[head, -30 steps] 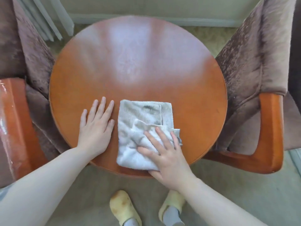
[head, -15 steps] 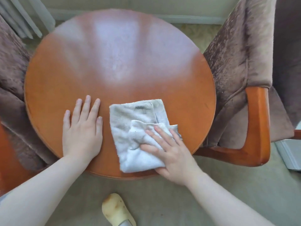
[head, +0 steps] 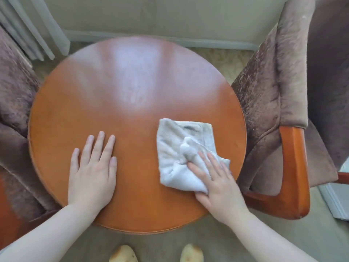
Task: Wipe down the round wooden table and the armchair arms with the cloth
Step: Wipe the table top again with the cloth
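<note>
A round orange-brown wooden table [head: 132, 87] fills the middle of the head view. A folded pale grey cloth [head: 175, 148] lies on its near right part. My right hand [head: 217, 182] presses flat on the cloth's near right corner, fingers spread over it. My left hand [head: 92, 171] rests palm down on the bare tabletop at the near left, holding nothing. The right armchair's wooden arm [head: 294, 173] curves beside the table's right edge. A bit of the left armchair's wooden arm [head: 7, 214] shows at the lower left edge.
Brown velvet armchairs flank the table, one at the left [head: 13, 103], one at the right [head: 273, 87]. A wall with baseboard [head: 170, 40] runs behind, and curtain folds [head: 32, 29] hang at the top left. My yellow slippers [head: 122, 256] stand on the beige carpet below the table.
My right hand has slid the cloth to the right across the near part of the table. The left hand has stayed flat on the tabletop. The view has tilted up a little.
</note>
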